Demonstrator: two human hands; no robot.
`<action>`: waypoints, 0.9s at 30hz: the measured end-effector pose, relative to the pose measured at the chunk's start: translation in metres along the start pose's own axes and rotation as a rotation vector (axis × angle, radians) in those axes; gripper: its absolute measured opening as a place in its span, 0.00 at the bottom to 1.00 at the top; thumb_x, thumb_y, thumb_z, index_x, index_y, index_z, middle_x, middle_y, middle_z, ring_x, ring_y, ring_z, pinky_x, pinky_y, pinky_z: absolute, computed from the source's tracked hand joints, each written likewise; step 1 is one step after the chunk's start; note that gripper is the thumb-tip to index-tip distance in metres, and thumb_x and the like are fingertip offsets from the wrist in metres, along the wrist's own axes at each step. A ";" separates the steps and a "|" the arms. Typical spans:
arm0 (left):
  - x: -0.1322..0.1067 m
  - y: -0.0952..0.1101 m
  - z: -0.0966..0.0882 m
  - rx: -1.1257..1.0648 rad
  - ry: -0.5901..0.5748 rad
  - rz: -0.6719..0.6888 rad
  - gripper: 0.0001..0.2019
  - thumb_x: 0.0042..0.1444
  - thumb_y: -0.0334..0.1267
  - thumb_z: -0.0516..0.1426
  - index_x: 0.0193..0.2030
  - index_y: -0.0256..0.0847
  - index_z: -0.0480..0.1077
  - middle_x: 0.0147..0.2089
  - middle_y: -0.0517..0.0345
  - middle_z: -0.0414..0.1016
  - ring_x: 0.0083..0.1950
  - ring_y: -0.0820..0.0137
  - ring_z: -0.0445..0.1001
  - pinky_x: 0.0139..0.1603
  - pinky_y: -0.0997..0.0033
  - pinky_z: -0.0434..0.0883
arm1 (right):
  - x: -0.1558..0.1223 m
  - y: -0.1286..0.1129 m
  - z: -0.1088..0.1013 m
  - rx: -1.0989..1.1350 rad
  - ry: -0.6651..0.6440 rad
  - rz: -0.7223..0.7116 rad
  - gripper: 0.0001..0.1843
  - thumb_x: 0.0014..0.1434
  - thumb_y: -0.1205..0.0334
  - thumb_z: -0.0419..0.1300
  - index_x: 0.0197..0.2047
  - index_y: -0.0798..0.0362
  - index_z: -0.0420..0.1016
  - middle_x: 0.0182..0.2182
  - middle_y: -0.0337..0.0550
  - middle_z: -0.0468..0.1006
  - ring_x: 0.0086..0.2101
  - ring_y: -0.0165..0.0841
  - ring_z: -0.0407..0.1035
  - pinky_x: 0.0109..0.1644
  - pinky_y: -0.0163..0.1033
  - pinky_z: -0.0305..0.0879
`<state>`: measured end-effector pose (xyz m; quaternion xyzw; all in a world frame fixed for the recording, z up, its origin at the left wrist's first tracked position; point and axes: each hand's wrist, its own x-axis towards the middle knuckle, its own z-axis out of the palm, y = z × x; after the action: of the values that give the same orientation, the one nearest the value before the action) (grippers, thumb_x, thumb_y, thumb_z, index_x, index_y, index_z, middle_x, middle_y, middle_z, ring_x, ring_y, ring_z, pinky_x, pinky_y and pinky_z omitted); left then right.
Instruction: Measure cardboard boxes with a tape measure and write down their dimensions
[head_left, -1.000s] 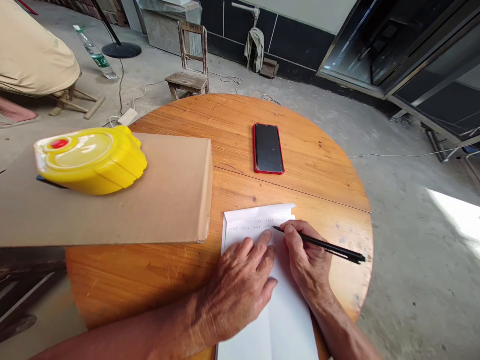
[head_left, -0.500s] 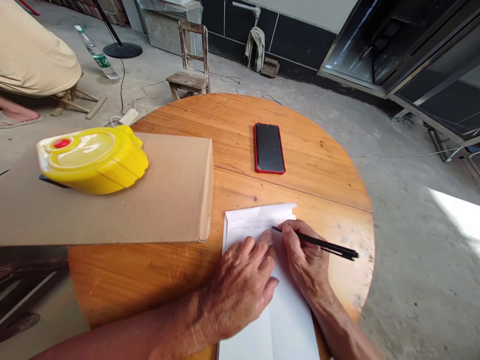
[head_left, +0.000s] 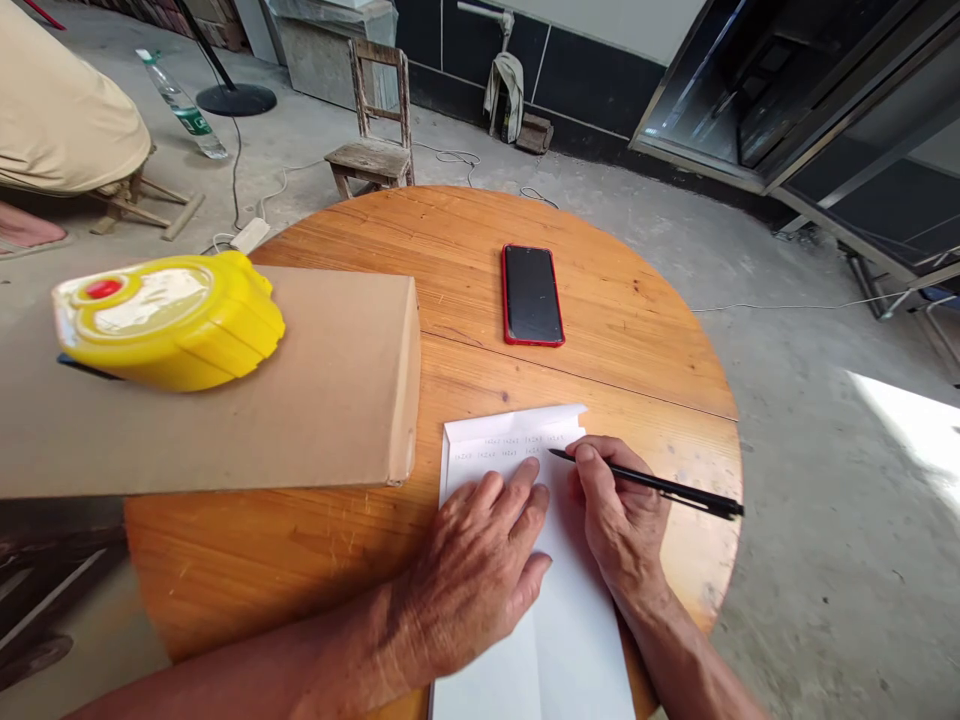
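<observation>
A white sheet of paper (head_left: 577, 640) lies on the round wooden table (head_left: 300, 560), its top edge folded or curled. Two rows of small handwriting run across its upper part. My left hand (head_left: 480, 560) rests flat on the paper with its fingers stretched out, the index fingertip just below the second row. In my right hand (head_left: 626, 515) a black pen (head_left: 675, 490) is pinched between thumb and fingers. The pen tip points left, close to the end of the second row; whether it touches the paper I cannot tell.
A cardboard box (head_left: 337, 400) on the left bears a yellow tape-measure-shaped case (head_left: 172, 320) with a red button. Beyond the paper lies a red-edged phone (head_left: 532, 295). A small wooden chair (head_left: 375, 130), a plastic bottle (head_left: 184, 105) and cables are on the concrete floor.
My right hand with the pen has shifted slightly right, away from the left index fingertip. The left hand stays on the paper. The whole view has drifted slightly.
</observation>
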<state>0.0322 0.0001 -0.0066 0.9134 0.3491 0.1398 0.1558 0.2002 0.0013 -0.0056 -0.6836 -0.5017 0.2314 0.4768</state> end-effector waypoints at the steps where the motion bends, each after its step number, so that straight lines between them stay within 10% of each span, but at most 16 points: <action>1: 0.000 0.000 0.000 -0.007 -0.006 -0.003 0.22 0.63 0.41 0.56 0.62 0.36 0.63 0.70 0.49 0.60 0.54 0.57 0.67 0.51 0.54 0.69 | 0.000 0.000 0.000 0.022 0.012 0.019 0.12 0.65 0.57 0.56 0.31 0.51 0.73 0.17 0.31 0.66 0.18 0.27 0.60 0.23 0.33 0.57; 27: 0.002 0.000 -0.001 0.010 0.028 0.001 0.21 0.62 0.40 0.56 0.60 0.35 0.65 0.69 0.49 0.62 0.54 0.57 0.67 0.52 0.54 0.69 | 0.001 0.002 0.003 -0.079 -0.051 -0.033 0.12 0.65 0.58 0.54 0.33 0.51 0.74 0.21 0.35 0.70 0.23 0.30 0.64 0.29 0.36 0.61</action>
<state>0.0335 0.0014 -0.0054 0.9123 0.3515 0.1510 0.1465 0.1996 0.0032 -0.0086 -0.6875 -0.5336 0.2211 0.4402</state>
